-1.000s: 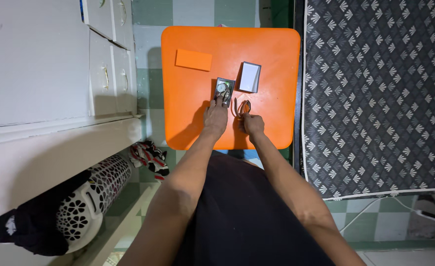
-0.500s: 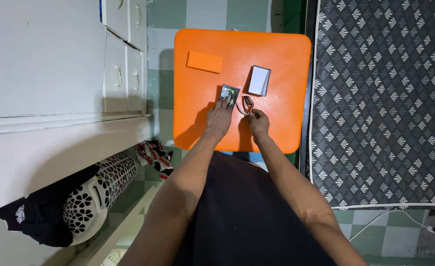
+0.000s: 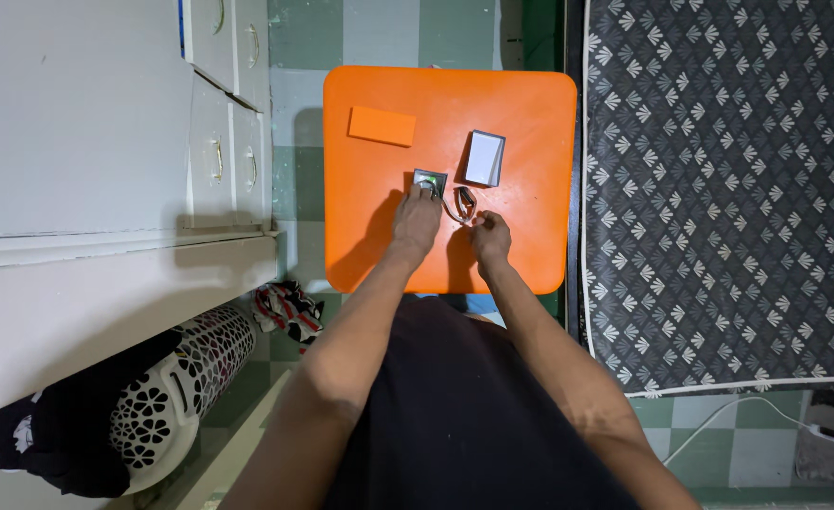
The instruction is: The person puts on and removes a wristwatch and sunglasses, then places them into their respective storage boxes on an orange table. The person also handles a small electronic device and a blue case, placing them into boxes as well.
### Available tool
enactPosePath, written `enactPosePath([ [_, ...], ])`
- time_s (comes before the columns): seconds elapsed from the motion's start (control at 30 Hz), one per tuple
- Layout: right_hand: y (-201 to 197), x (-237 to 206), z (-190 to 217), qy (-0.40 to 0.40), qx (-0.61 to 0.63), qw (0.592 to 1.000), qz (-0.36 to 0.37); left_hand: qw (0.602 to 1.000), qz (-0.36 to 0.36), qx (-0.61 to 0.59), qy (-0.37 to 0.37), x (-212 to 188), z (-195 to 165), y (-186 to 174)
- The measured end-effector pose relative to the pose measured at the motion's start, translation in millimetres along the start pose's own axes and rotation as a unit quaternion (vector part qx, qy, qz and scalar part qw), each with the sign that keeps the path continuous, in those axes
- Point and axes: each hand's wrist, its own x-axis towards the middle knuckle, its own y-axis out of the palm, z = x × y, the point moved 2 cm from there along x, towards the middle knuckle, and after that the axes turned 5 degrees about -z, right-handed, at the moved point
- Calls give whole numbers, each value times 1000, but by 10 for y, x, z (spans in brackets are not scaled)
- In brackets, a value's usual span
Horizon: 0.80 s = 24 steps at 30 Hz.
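1. A white perforated basket (image 3: 185,397), well off the orange table (image 3: 530,255), holds dark clothes (image 3: 53,444).
2. On the table, the left hand (image 3: 417,219) presses fingertips on a small grey square device (image 3: 428,180).
3. The right hand (image 3: 489,236) pinches a thin cable (image 3: 462,200) beside the device.

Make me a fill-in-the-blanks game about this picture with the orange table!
1. The left hand rests its fingers on a small dark square device that lies on the ____ table.
2. The flat orange card lies nearer the ____ hand.
3. The right hand pinches a thin ____ that runs to the device.
4. The grey rectangular box lies on the table, touched by ____ hand.

Missing words: orange; left; cable; neither
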Motion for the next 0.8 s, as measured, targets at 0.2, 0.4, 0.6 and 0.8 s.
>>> enactPosePath([
  [0.2, 128, -118, 87, -163, -19, 985, 60, 994, -31, -71, -73, -221, 135, -174],
  [0.4, 352, -258, 86, -400, -225, 885, 83, 957, -22, -223, -184, -335, 248, -73],
  [0.6, 486, -353, 21, -240, -99, 933, 248, 939, -134, -274, -161, -387, 411, -103],
  [0.8, 479, -386, 109, -78, 64, 944, 315, 908, -159, -360, -146, -504, 574, -262],
])
